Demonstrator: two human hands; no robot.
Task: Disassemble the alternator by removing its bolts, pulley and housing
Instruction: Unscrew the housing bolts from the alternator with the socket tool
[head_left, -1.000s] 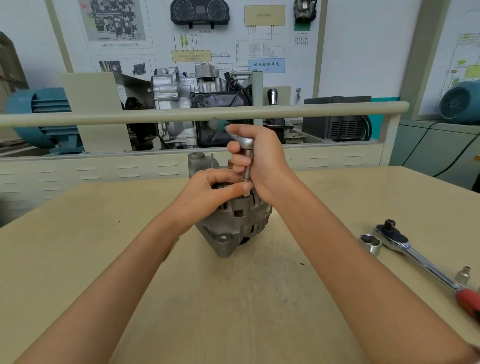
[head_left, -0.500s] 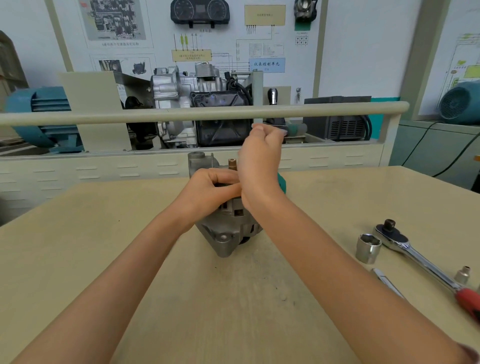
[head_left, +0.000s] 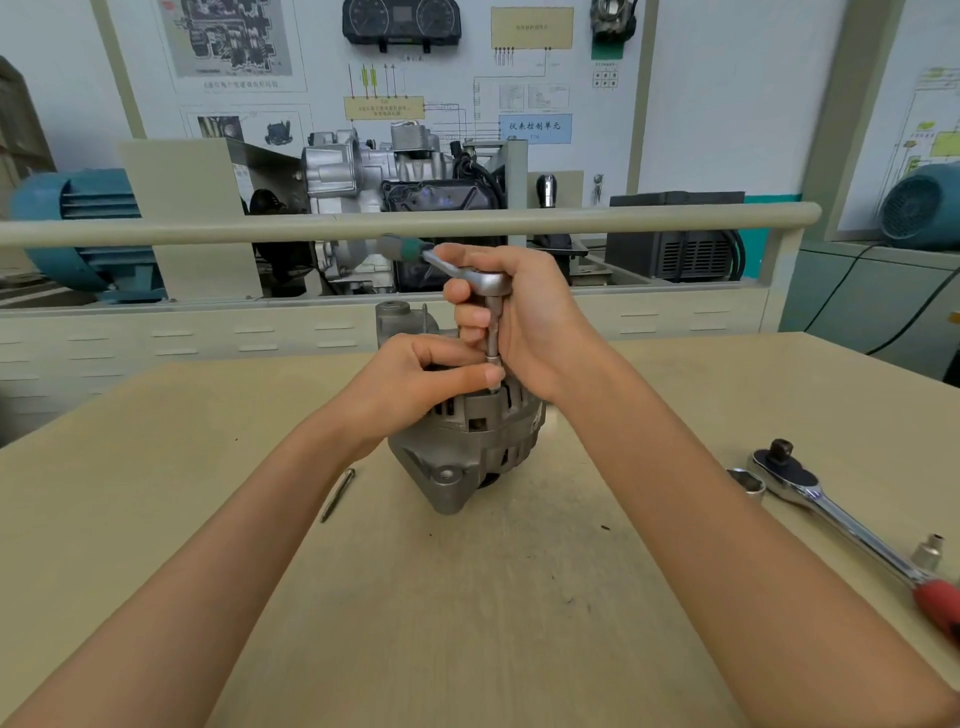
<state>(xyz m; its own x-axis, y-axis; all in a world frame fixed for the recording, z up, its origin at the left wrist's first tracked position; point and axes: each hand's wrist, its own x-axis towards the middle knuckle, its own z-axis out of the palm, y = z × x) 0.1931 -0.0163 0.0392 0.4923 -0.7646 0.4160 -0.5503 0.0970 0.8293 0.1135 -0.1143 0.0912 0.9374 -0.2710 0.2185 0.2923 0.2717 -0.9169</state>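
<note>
Atop alternator: right hand fisted round upright ratchet; left hand pinching its tip.

Half a second back the right hand was swung over with the small ratchet's green handle poking out right, behind the wrist. Now it's swung round again, handle pointing up-left, head on top and the extension bit standing upright on the alternator, same as a second ago. A thin bolt now shows on the table beside the left forearm.
</note>
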